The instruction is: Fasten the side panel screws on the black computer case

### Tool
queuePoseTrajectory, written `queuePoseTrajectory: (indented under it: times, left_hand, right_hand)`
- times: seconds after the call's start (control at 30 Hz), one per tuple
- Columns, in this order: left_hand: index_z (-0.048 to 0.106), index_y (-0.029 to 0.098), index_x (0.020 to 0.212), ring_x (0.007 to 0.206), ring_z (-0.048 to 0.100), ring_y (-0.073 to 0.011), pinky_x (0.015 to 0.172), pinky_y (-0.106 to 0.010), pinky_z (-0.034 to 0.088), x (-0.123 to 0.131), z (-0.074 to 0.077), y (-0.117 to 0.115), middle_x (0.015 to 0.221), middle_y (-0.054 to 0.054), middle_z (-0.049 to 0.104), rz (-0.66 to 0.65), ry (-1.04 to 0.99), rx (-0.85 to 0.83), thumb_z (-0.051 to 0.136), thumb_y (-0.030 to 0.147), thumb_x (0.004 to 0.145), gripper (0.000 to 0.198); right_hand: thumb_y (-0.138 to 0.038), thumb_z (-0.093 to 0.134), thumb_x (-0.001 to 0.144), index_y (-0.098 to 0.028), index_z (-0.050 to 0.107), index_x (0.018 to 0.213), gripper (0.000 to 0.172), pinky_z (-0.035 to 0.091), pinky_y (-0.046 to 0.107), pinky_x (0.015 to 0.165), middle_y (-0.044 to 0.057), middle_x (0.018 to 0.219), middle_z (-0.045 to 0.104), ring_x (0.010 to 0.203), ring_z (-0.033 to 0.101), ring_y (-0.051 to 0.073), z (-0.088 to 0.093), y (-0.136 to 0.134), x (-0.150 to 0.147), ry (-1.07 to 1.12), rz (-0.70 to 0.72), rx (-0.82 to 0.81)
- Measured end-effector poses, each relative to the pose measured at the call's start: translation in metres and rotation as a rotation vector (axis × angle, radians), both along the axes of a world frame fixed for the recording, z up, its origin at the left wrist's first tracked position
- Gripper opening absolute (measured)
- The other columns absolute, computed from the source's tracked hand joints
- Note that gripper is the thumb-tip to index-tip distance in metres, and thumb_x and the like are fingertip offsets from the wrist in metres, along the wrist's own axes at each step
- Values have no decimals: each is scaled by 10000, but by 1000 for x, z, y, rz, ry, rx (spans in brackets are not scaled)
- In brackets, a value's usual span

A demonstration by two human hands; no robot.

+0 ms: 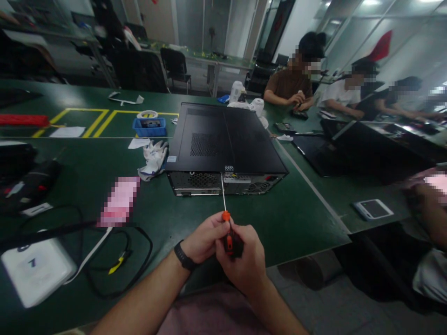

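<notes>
A black desktop computer case [240,135] lies flat on the green table, its rear panel with vents and ports facing me. Both my hands are closed on a screwdriver with an orange and black handle [229,243]. My left hand [206,238], with a dark band on the wrist, pinches the top of the handle near the orange collar. Around the lower handle wrap the fingers of my right hand [247,258]. The thin shaft points away from me, and its tip meets the upper edge of the rear panel near the middle. Whatever lies under the tip is too small to make out.
Left of the case are white work gloves [153,158], a blue bin [149,126] and a tape roll [147,114]. Nearer me lie a pink phone-like item [119,201], cables and a white box [38,267]. At right are a phone [373,209] and another opened case [384,144]. Several people sit beyond.
</notes>
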State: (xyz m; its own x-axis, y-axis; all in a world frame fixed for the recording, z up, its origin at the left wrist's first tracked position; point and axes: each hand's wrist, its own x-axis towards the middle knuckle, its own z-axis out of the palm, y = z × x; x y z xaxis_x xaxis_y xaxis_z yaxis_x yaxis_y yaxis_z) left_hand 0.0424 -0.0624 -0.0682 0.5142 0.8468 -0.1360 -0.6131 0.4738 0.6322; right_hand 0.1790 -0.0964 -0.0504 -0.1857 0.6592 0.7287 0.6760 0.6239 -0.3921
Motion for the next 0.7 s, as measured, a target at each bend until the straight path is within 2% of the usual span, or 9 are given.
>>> queuePoseTrajectory:
  times: [0.13, 0.23, 0.33, 0.43, 0.6, 0.7]
  left_hand:
    - [644, 136, 832, 593, 583, -80, 588, -188, 466, -1, 8, 2, 697, 10, 633, 34, 108, 39, 866, 564, 754, 489]
    - [648, 145, 879, 612, 540, -68, 613, -193, 437, -3, 16, 4, 735, 23, 621, 116, 217, 86, 803, 559, 830, 445]
    - [629, 171, 917, 637, 518, -75, 630, -209, 423, -5, 25, 6, 762, 35, 606, 309, 419, 200, 792, 545, 844, 415]
    - [621, 193, 978, 756, 592, -120, 722, -250, 472, -13, 32, 13, 865, 3, 643, 543, 609, 359, 767, 485, 875, 343]
    - [631, 202, 1050, 981, 622, -192, 932, -359, 486, -37, 41, 35, 1026, -55, 671, 951, 1138, 816, 649, 300, 952, 140]
    - [631, 205, 1092, 1089, 637, -232, 1016, -426, 473, -45, 50, 50, 1105, -81, 701, 1028, 1345, 1022, 611, 263, 954, 151]
  right_hand:
    - [-205, 658, 907, -246, 525, 1176, 302, 550, 340, 561, 20, 828, 663, 662, 643, 205, -2, -1, -8, -36, -73, 25]
    - [-202, 611, 936, -236, 533, 1175, 253, 576, 354, 576, 37, 846, 689, 671, 669, 213, -4, -3, -10, -15, -113, 21]
    - [-206, 553, 963, -235, 534, 1217, 256, 613, 368, 600, 58, 889, 717, 717, 719, 228, -4, -4, -11, 8, -144, 19]
    - [-186, 506, 978, -225, 537, 1239, 266, 649, 369, 653, 87, 957, 748, 807, 769, 238, -1, -5, -13, 27, -173, 32]
    - [-175, 482, 990, -210, 547, 1228, 249, 659, 368, 674, 104, 985, 766, 827, 789, 241, 1, -5, -15, 79, -199, -9]
    - [-200, 505, 985, -212, 542, 1240, 258, 643, 365, 629, 96, 967, 766, 779, 784, 242, 0, -5, -16, 113, -198, -40]
